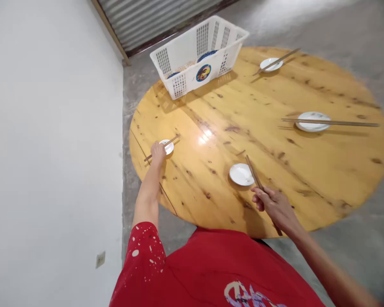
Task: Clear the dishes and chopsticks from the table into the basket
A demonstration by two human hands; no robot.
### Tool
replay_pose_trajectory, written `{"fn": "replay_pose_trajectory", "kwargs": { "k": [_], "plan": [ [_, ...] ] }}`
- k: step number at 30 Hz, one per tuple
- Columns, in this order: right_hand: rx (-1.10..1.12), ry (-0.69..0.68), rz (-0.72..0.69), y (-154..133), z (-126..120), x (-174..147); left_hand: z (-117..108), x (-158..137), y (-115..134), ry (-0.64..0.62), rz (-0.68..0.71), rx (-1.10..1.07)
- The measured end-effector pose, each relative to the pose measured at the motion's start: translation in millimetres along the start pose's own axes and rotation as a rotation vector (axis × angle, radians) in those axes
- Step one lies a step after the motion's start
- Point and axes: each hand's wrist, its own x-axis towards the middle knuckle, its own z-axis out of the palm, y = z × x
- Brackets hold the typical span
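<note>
My right hand [273, 204] is closed around a pair of wooden chopsticks [255, 174]. Their upper ends lean past the right rim of a small white dish [241, 174] on the wooden table. Farther left, my left hand [158, 151] reaches to a second small white dish [169, 148]. Its fingers are closed at the dish's left edge, on another pair of chopsticks [173, 138] that crosses the dish; the fingertips are partly hidden.
A white plastic basket [185, 83] with blue-patterned items inside stands at the table's back edge. Two more white dishes, one at the far side [277, 66] and one at the right [313, 128], each carry chopsticks across them. A white wall [57, 128] runs along the left.
</note>
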Motion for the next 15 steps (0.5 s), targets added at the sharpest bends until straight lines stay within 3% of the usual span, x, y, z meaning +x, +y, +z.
{"fn": "replay_pose_trajectory", "kwargs": {
  "k": [3, 6, 8, 12, 15],
  "plan": [
    [0.063, -0.018, 0.011, -7, 7, -2, -7, 1, 6, 0.013, 0.002, -0.016],
    [0.161, -0.063, 0.035, -18, 22, 3, -15, -20, 24, 0.006, 0.035, -0.158],
    [0.233, -0.100, 0.034, -27, 36, 10, -17, -47, 45, -0.110, 0.111, -0.433],
    [0.339, -0.147, 0.055, -44, 67, 26, -2, -117, 97, -0.499, 0.234, -1.031],
    [0.417, -0.172, 0.118, -46, 83, 35, 19, -159, 133, -0.548, 0.193, -1.203]
  ]
}}
